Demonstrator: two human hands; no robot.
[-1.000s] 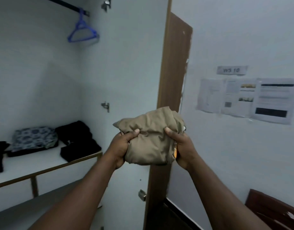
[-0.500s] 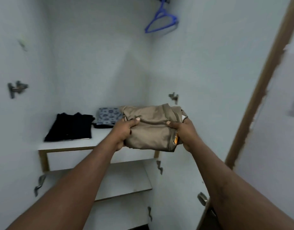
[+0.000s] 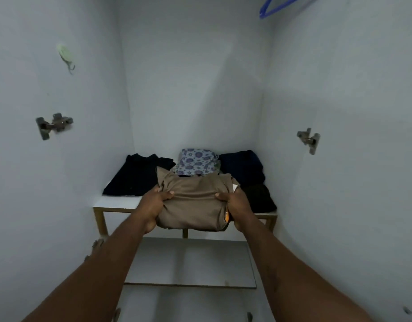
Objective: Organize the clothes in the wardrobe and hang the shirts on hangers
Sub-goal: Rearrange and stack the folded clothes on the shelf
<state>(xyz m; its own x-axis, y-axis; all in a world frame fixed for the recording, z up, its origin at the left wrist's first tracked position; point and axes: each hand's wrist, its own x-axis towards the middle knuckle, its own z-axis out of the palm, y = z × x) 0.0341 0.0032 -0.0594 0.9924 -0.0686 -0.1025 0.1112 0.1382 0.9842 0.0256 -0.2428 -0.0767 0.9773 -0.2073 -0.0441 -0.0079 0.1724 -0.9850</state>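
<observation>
**Head cam: tan bundle [image 3: 195,201] held in both hands at the wardrobe [image 3: 191,77] shelf**

Both arms reach fwd into the wardrobe. The tan bundle is a folded garment and it sits right btwn the hands. L hand [image 3: 157,203] grips its left edge, R hand [image 3: 235,203] grips the right edge. On each side the thumb lies on top of the fabric pointing inward and the other fingers curl under it, so both hands are closed round the cloth, not flat. A small orange tag [image 3: 227,216] shows at the bundle's lower right corner, just beside the R hand's palm.

Position-wise, the bundle is over the front-middle of the upper shelf [image 3: 116,203], w/ its near edge past the shelf's front lip. Can't tell if it's resting on the board or held just above it.

Behind it on the same shelf:
- black folded garment [image 3: 135,175] on the left
- flower-patterned cloth [image 3: 198,162] in the middle, right behind the bundle
- dark navy piece [image 3: 243,167] at the back right
- black pile [image 3: 260,197] in front of that, just beside the R hand

Other stuff: lower shelf [image 3: 191,261] underneath, left-wall hinge [image 3: 54,124], right-wall hinge [image 3: 308,139], pale hook [image 3: 65,54] high on the left wall, and a blue hanger [image 3: 277,5] at the top right, partly cut off.
</observation>
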